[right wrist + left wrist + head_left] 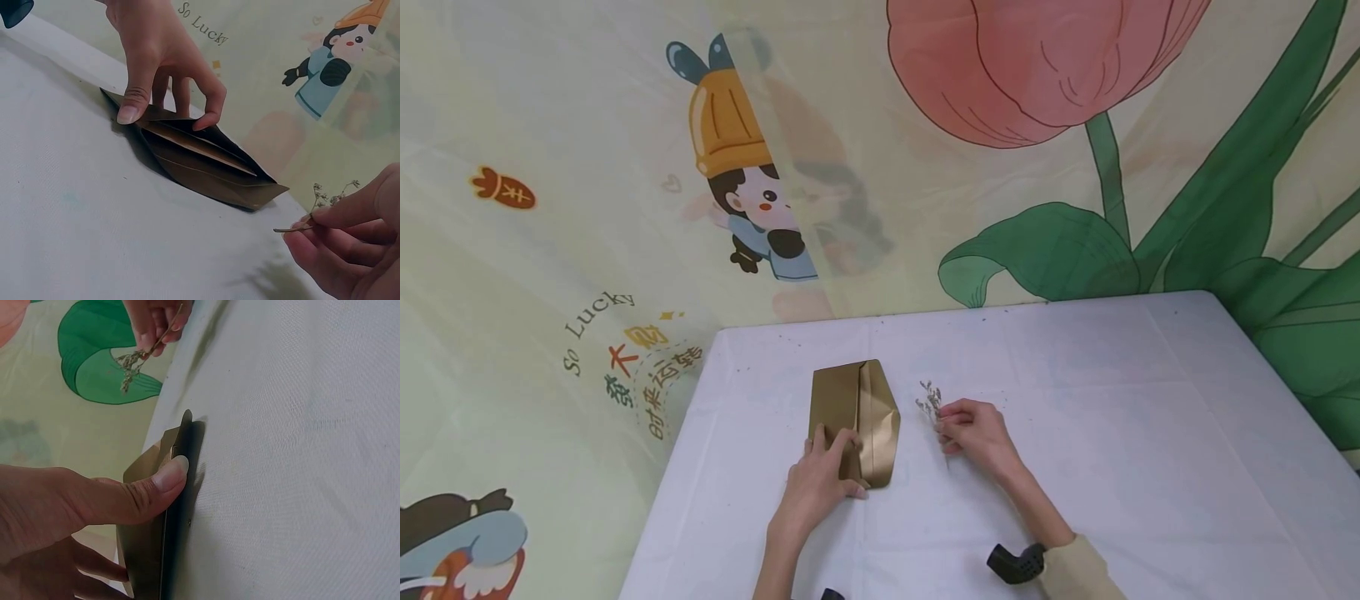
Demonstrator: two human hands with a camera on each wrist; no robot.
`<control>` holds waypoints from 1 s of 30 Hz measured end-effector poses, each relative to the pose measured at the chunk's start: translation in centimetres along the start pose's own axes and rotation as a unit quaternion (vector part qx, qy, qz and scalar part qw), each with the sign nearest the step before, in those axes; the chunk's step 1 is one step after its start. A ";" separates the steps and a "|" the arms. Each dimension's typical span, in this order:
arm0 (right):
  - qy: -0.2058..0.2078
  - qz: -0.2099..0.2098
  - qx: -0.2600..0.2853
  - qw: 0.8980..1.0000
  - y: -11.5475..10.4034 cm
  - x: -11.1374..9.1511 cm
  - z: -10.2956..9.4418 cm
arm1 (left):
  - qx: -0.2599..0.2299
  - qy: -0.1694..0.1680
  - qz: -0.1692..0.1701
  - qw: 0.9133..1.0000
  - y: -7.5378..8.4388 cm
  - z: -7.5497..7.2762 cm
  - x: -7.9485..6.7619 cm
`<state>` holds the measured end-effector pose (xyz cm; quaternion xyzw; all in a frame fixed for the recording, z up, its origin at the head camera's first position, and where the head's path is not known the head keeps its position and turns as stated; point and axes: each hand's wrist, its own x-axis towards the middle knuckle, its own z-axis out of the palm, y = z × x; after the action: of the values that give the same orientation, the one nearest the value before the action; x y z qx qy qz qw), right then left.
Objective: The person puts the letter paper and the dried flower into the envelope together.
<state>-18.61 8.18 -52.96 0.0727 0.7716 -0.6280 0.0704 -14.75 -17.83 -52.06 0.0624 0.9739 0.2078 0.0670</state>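
A gold envelope (835, 400) lies on the table with its pointed flap (880, 425) folded out to the right. My left hand (822, 475) grips it by the near end, thumb along the short edge. In the right wrist view, the index finger of the left hand (165, 69) hooks over the lip of the envelope (206, 156). Its mouth gapes there, and a paler strip shows inside. To the right of the flap, my right hand (977, 433) pinches a small dried flower sprig (929, 398) by its stem, apart from the envelope.
A white cloth covers the table (1112, 417), with tiny dark crumbs scattered on it. Behind it hangs a printed curtain (865, 167) with a tulip and cartoon figures. A black device (1017, 564) sits at the right wrist.
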 end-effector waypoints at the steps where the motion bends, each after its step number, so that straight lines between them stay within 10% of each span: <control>1: 0.000 -0.001 0.001 1.000 0.0 0.0 0.1 | 0.000 -0.001 -0.001 1.000 0.0 0.0 0.0; 30: -0.038 -0.003 0.054 0.998 0.2 0.8 2.1 | 0.005 -0.004 -0.010 1.000 0.2 0.0 0.1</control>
<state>-19.28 6.21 -53.70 0.0504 0.7337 -0.6711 0.0936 -14.85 -17.62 -52.01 0.0534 0.9753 0.2020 0.0723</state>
